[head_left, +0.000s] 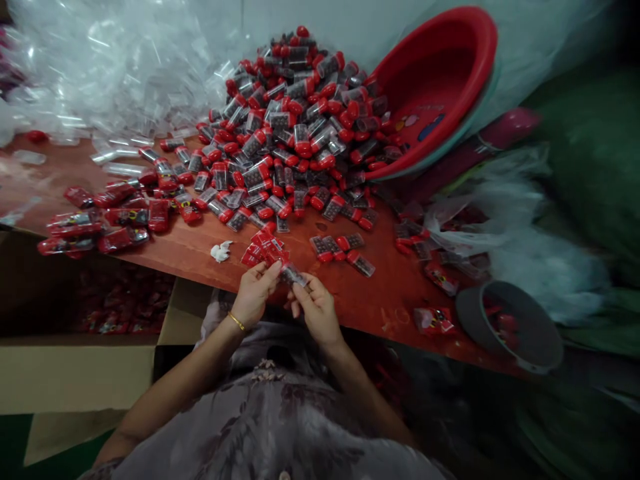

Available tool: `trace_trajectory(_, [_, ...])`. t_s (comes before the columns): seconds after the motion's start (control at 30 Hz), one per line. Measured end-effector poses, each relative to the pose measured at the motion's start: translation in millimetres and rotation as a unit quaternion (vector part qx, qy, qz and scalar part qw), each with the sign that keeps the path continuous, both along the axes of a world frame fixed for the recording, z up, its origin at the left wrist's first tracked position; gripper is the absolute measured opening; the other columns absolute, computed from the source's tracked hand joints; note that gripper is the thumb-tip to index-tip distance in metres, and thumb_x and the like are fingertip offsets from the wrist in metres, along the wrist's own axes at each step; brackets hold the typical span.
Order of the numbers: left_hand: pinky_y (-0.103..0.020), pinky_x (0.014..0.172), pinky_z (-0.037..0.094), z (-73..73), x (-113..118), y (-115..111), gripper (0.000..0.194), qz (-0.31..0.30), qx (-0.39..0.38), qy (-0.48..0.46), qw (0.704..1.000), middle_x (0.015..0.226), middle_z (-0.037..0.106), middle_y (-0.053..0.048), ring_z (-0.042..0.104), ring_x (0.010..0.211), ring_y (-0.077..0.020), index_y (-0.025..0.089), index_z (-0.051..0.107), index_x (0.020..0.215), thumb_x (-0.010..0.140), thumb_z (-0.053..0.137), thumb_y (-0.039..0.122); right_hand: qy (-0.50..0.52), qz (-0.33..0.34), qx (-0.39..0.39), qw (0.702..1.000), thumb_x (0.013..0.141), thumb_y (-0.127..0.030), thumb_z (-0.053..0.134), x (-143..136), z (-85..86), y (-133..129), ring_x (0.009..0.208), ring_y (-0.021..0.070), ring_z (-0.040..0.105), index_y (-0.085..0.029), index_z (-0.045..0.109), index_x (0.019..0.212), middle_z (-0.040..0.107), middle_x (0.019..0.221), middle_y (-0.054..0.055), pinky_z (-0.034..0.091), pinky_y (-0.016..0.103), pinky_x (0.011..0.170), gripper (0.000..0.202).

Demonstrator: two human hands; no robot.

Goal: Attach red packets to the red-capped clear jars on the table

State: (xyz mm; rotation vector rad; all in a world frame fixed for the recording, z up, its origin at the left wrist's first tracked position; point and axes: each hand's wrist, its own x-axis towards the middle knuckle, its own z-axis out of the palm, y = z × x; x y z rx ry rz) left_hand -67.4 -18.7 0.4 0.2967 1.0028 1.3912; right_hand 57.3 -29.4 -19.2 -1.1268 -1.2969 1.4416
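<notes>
Both hands meet at the table's front edge. A clear tube (293,274) with dark contents and a red end is held between them. My left hand (256,291) pinches its red end, next to small red printed packets (260,247) on the table. My right hand (316,304) has its fingers closed on the clear end. Several similar tubes (343,249) lie to the right of the hands. Behind them rises a large pile of red-capped tubes (295,133). Filled red packages (120,217) lie at the left.
Clear empty tubes (125,80) are heaped at the back left. A red basin (450,87) leans at the back right. A grey bowl (540,333) stands at the right edge of the table (370,300). Below the left edge is an open cardboard box (80,373) with red packages.
</notes>
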Motion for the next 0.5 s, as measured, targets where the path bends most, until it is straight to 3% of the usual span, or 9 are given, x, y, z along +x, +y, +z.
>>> trace_trajectory(0.1, [-0.020, 0.058, 0.043, -3.0, 1.4, -3.0, 0.038, -0.040, 0.033, 0.038, 0.998, 0.063, 0.062, 0.002, 0.053, 0.055, -0.0070, 0.012, 0.065, 0.072, 0.056, 0.081, 0.043, 0.081, -0.005, -0.064, 0.995, 0.084, -0.039, 0.054, -0.5, 2.0, -3.6, 0.034, 0.0024, 0.041, -0.020, 0.054, 0.093, 0.057, 0.064, -0.007, 0.046, 0.020, 0.043, 0.021])
trace_trajectory(0.27, [-0.020, 0.064, 0.044, -11.3, 12.7, -11.1, 0.035, -0.012, 0.080, 0.100, 0.992, 0.066, 0.063, 0.001, 0.053, 0.060, -0.0080, 0.013, 0.066, 0.069, 0.070, 0.069, 0.047, 0.015, -0.119, 0.014, 0.993, 0.084, -0.038, 0.056, -2.4, -1.8, -10.0, 0.039, 0.0045, 0.048, -0.020, 0.057, 0.097, 0.058, 0.060, -0.006, 0.039, 0.016, 0.039, 0.023])
trace_trajectory(0.4, [-0.024, 0.068, 0.046, -17.2, 19.5, -16.7, 0.044, -0.003, 0.075, 0.097, 0.992, 0.063, 0.061, 0.000, 0.055, 0.062, -0.0111, 0.014, 0.066, 0.068, 0.075, 0.059, 0.057, 0.023, -0.132, 0.022, 0.991, 0.084, -0.040, 0.055, -5.4, 2.2, -10.2, 0.037, 0.0048, 0.049, -0.019, 0.056, 0.094, 0.062, 0.067, -0.004, 0.040, 0.017, 0.036, 0.023])
trace_trajectory(0.5, [-0.024, 0.069, 0.045, -17.9, 18.8, -18.9, 0.040, -0.009, 0.088, 0.149, 0.985, 0.065, 0.061, 0.000, 0.054, 0.065, -0.0114, 0.014, 0.066, 0.068, 0.076, 0.061, 0.053, 0.023, -0.131, 0.030, 0.991, 0.083, -0.039, 0.056, -7.3, 8.4, -9.0, 0.036, 0.0049, 0.050, -0.019, 0.055, 0.093, 0.063, 0.068, -0.004, 0.040, 0.017, 0.035, 0.022])
